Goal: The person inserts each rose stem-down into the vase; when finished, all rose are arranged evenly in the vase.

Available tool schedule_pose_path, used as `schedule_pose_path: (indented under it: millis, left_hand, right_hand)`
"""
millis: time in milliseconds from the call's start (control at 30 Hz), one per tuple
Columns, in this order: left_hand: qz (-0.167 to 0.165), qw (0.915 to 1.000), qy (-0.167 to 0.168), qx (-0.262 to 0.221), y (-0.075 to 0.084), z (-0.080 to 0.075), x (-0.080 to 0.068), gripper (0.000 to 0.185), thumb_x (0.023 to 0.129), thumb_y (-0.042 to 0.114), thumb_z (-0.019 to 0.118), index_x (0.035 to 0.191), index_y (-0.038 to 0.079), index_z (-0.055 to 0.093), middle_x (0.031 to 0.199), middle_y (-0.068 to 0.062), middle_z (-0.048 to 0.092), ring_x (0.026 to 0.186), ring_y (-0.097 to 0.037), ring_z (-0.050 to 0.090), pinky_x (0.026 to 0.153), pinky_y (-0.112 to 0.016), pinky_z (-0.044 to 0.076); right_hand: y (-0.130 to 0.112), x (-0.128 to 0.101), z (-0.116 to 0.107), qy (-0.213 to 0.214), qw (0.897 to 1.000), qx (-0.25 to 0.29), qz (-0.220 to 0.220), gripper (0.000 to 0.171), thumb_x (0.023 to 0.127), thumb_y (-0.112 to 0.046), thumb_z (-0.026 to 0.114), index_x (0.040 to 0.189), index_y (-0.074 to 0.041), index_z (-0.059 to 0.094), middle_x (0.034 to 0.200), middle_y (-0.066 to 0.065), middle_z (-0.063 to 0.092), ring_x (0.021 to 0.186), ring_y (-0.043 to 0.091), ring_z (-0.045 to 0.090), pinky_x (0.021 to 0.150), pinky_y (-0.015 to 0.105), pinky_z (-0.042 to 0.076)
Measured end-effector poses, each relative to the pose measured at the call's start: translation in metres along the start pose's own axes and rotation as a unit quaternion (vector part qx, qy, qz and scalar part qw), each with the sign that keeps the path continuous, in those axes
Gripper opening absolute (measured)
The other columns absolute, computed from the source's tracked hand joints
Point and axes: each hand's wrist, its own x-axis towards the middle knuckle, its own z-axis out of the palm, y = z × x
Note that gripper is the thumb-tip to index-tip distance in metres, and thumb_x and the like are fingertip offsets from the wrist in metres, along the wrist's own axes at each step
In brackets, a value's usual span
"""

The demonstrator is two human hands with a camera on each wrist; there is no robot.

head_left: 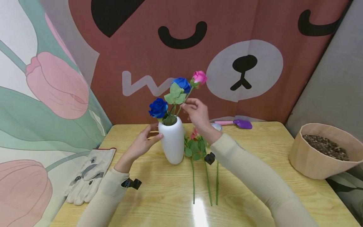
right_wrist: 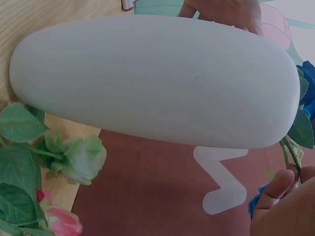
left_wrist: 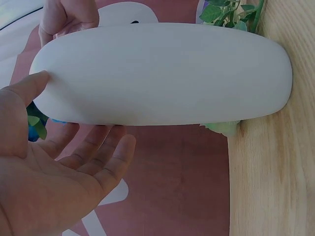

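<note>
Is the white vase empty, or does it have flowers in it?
Not empty: blue roses and green leaves stick out of the vase.

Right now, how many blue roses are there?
2, both above the vase: a lower rose at left, an upper rose beside the pink rose. More may be hidden.

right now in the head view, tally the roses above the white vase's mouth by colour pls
Blue roses: 2
Pink rose: 1
Total: 3
</note>
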Motion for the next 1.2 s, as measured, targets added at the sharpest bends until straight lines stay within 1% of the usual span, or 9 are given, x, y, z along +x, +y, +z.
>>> schedule_pose_path:
  millis: [100,267,433,600,667,700,900,1100,1200]
  left_hand:
    - [0.004,1.0000,0.000,-0.002,-0.001,0.000,0.000,0.064,0.098,0.048,0.060,0.152,0.022,0.037,0.146,-0.011,0.049,0.134,-0.039,0.049,0.105,-0.058,0.046]
    - [0.010,1.0000,0.000,-0.002,-0.001,0.000,-0.001,0.063,0.098,0.047,0.060,0.151,0.023,0.038,0.145,-0.011,0.050,0.134,-0.039,0.050,0.105,-0.058,0.047]
    - [0.008,1.0000,0.000,-0.002,0.000,-0.001,-0.001,0.062,0.098,0.048,0.060,0.151,0.024,0.038,0.145,-0.011,0.050,0.134,-0.038,0.050,0.104,-0.058,0.047]
    - [0.010,0.9999,0.001,-0.004,0.000,-0.001,-0.001,0.061,0.098,0.046,0.061,0.150,0.024,0.040,0.145,-0.011,0.050,0.134,-0.038,0.050,0.104,-0.058,0.047]
    - [0.010,0.9999,0.002,-0.005,0.000,-0.001,-0.001,0.060,0.098,0.046,0.061,0.150,0.024,0.040,0.145,-0.011,0.050,0.134,-0.038,0.050,0.104,-0.058,0.047]
    - [0.010,0.9999,0.002,-0.005,0.000,-0.001,-0.001,0.060,0.098,0.046,0.061,0.150,0.024,0.040,0.145,-0.012,0.050,0.134,-0.038,0.050,0.104,-0.058,0.047]
    - [0.011,0.9999,-0.001,-0.006,-0.001,0.000,0.001,0.059,0.098,0.044,0.061,0.150,0.024,0.040,0.145,-0.012,0.050,0.134,-0.039,0.050,0.105,-0.058,0.047]
    - [0.013,0.9999,0.001,-0.005,0.000,-0.001,0.000,0.057,0.099,0.042,0.061,0.150,0.026,0.040,0.145,-0.011,0.050,0.133,-0.038,0.051,0.104,-0.058,0.048]
    - [0.015,0.9999,0.000,-0.006,0.000,-0.002,-0.001,0.057,0.099,0.042,0.061,0.150,0.026,0.040,0.145,-0.012,0.050,0.134,-0.039,0.051,0.104,-0.058,0.048]
  right_hand:
    - [-0.002,0.000,0.000,0.004,1.000,-0.011,-0.009,0.021,0.096,-0.023,0.068,0.115,-0.015,0.062,0.107,0.010,0.074,0.081,0.012,0.063,0.056,0.023,0.046]
    - [-0.006,-0.001,-0.001,0.014,0.999,-0.026,-0.015,0.022,0.096,-0.027,0.069,0.115,-0.017,0.063,0.094,-0.002,0.071,0.080,0.013,0.062,0.057,0.023,0.045]
    - [-0.006,0.000,0.001,0.010,0.999,-0.033,-0.017,0.021,0.095,-0.026,0.069,0.114,-0.017,0.064,0.095,0.000,0.072,0.082,0.015,0.062,0.060,0.025,0.046]
    - [-0.002,-0.002,0.007,-0.019,0.998,-0.063,-0.015,0.024,0.095,-0.026,0.070,0.116,-0.016,0.066,0.107,0.006,0.073,0.100,0.016,0.066,0.083,0.035,0.053]
    - [0.000,-0.003,0.010,-0.030,0.997,-0.072,-0.009,0.025,0.094,-0.026,0.071,0.117,-0.016,0.065,0.109,0.007,0.073,0.103,0.016,0.067,0.089,0.037,0.055]
    - [0.001,-0.004,0.011,-0.034,0.997,-0.071,-0.007,0.025,0.094,-0.025,0.071,0.116,-0.015,0.065,0.108,0.007,0.073,0.102,0.016,0.068,0.089,0.037,0.056]
    - [0.007,-0.004,0.016,-0.038,0.997,-0.060,-0.011,0.022,0.093,-0.020,0.071,0.113,-0.012,0.066,0.103,0.009,0.074,0.087,0.016,0.069,0.071,0.028,0.059]
    - [0.009,-0.003,0.017,-0.051,0.988,-0.140,-0.033,0.021,0.094,-0.025,0.070,0.114,-0.017,0.070,0.104,0.005,0.074,0.098,0.016,0.066,0.077,0.027,0.056]
    - [0.011,-0.004,0.015,-0.058,0.988,-0.140,-0.030,0.020,0.095,-0.024,0.069,0.114,-0.017,0.070,0.106,0.005,0.072,0.098,0.018,0.065,0.078,0.028,0.055]
